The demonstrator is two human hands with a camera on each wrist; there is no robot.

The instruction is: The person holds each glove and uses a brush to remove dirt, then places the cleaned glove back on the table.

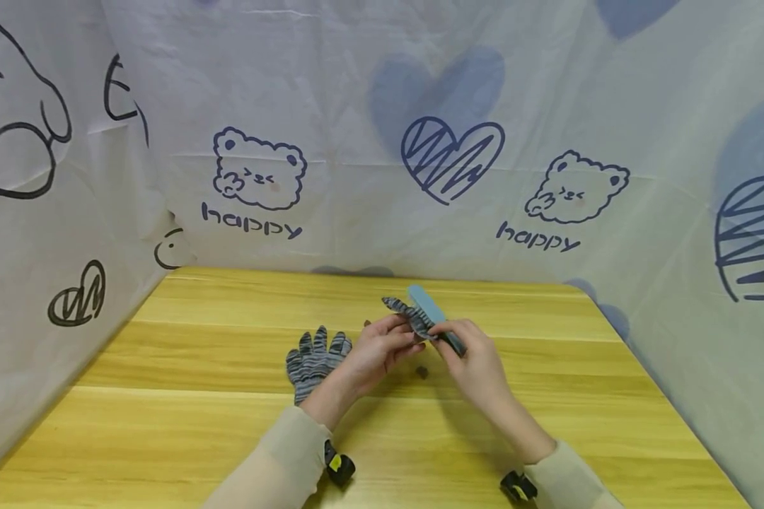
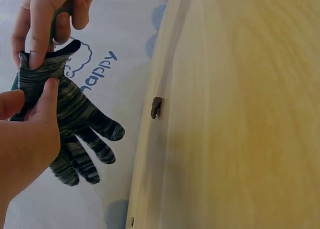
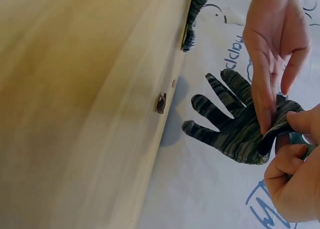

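A grey-and-black striped knit glove (image 1: 414,318) is held up between both hands over the table. My left hand (image 1: 375,353) holds it near the cuff; in the left wrist view the thumb lies on the knit. My right hand (image 1: 480,364) pinches the cuff edge and also grips the dark handle of a tool with a flat light-blue head (image 1: 428,304). The head lies mostly behind the glove. In the right wrist view the glove's fingers (image 3: 212,109) hang free, away from the cuff. A matching glove (image 1: 315,364) lies flat on the table, left of my left forearm.
A small dark brown lump (image 1: 421,372) lies on the wooden table (image 1: 184,360) below the hands. Another small brown bit (image 3: 173,83) is near it in the right wrist view. White printed cloth (image 1: 356,184) hangs behind the table and along its sides.
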